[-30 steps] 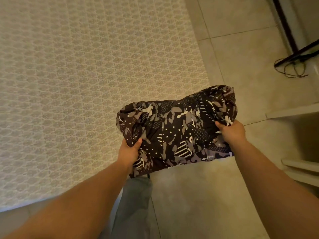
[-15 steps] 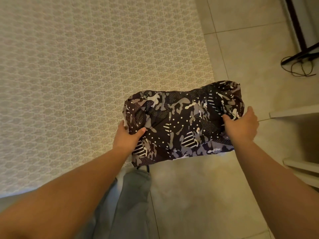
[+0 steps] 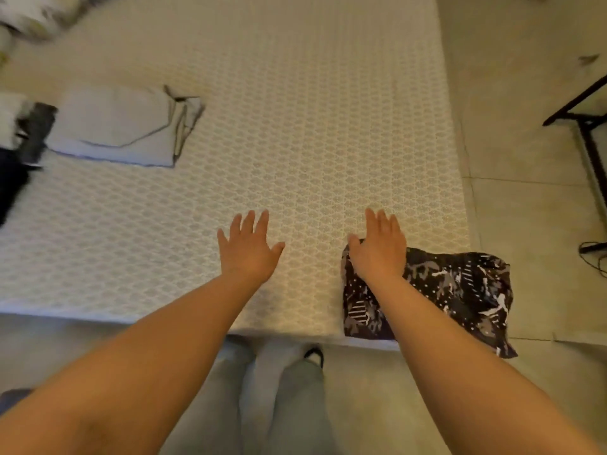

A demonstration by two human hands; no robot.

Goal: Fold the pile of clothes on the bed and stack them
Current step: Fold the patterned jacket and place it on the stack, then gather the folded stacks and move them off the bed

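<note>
1. Underfoot: pale tiled floor (image 3: 525, 224), running along the right side and near edge of a bed (image 3: 295, 126) covered in a cream, honeycomb-patterned sheet.
2. Left hand (image 3: 246, 249): stretched forward over bare sheet, palm down, fingers straight and fanned apart, thumb out to the side, gripping nothing. Cannot tell whether touching the sheet or just above it.
3. Right hand (image 3: 379, 249): also palm down, fingers straight and close together, laid flat on the far left corner of the folded camouflage garment (image 3: 460, 290), fingertips reaching past its edge onto the sheet. No curl round the cloth.
4. Folded camouflage garment: dark with pale dots and stripes, lying at the near right corner of the bed, its right end hanging over the mattress edge above the floor.
5. Folded grey garment (image 3: 115, 126): flat on the bed's left side, well apart from both hands.
6. Beside that, at the left edge: dark and white clothes (image 3: 19, 142), blurred, more blurred cloth in the top left corner.
7. Right side of the room: dark metal frame (image 3: 578, 106) with a thin black cord on the floor nearby.
8. Below the arms: grey trouser legs (image 3: 289, 405) standing against the near bed edge.
</note>
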